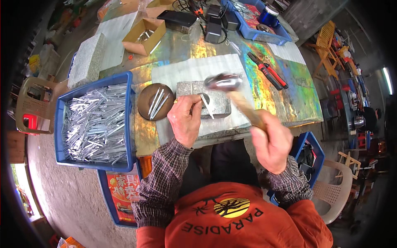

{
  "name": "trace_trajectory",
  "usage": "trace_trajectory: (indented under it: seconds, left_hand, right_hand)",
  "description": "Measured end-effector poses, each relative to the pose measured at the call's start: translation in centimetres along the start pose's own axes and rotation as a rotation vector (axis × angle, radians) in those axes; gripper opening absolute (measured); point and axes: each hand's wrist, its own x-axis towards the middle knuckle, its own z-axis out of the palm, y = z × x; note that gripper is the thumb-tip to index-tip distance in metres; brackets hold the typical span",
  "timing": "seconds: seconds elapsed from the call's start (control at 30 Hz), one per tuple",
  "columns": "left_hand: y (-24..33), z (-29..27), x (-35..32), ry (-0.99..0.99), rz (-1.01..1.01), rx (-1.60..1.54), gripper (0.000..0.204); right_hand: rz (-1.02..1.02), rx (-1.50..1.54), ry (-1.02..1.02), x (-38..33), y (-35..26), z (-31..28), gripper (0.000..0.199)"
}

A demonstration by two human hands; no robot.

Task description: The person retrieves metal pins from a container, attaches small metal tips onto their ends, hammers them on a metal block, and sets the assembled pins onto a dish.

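Note:
My right hand (272, 142) is wrapped round the wooden handle of a hammer (245, 108). The hammer's metal head, smeared by motion, is over a grey stone block (186, 88). At the block's near side my left hand (185, 118) is closed in a pinch at the upper end of a thin, pale metal strip (208, 108). The strip slants across the block's top; its pinched end is partly hidden by the fingers. Left of the block, several similar strips lie on a round brown disc (144, 102).
A blue crate (131, 120) heaped with metal strips stands at left. Red-handled pliers (271, 74) lie at right. Farther back are a cardboard box (136, 47), black power adapters (214, 31) and a blue tray (264, 38). White foam sheeting (165, 74) lies under the block.

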Motion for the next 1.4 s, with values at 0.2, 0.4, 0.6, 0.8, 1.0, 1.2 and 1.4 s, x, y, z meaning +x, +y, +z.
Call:
trace_trajectory:
  seconds: [0.2,0.4,0.6,0.8,1.0,1.2,1.4]
  left_hand:
    - [0.2,0.1,0.2,-0.012,-0.017,-0.028,0.013]
    - [0.4,-0.6,0.1,-0.028,-0.128,-0.051,0.008]
    - [0.6,-1.5,1.4,-0.042,-0.492,-0.660,0.010]
    - [0.0,-3.1,0.8,-0.050,-0.639,-0.849,0.010]
    - [0.0,-4.2,0.2,-0.019,-0.752,-0.984,0.009]
    - [0.2,-5.2,-0.9,0.012,-0.756,-0.932,0.009]
    - [2.3,-5.4,-3.3,-0.187,-0.623,-0.495,0.017]
  right_hand:
    - [0.066,-0.050,-0.136,-1.2,2.2,2.0,0.025]
    - [0.107,0.057,-0.036,-1.2,1.6,1.6,0.021]
    - [0.181,-0.024,0.098,-2.3,3.7,3.0,0.022]
    - [0.142,-0.280,0.069,-3.5,5.4,5.9,0.040]
    - [0.125,-0.354,0.125,-4.4,6.0,7.5,0.045]
    - [0.132,-0.315,0.085,-3.8,5.1,7.6,0.044]
    - [-0.170,-0.100,-0.047,-1.5,0.8,6.6,0.042]
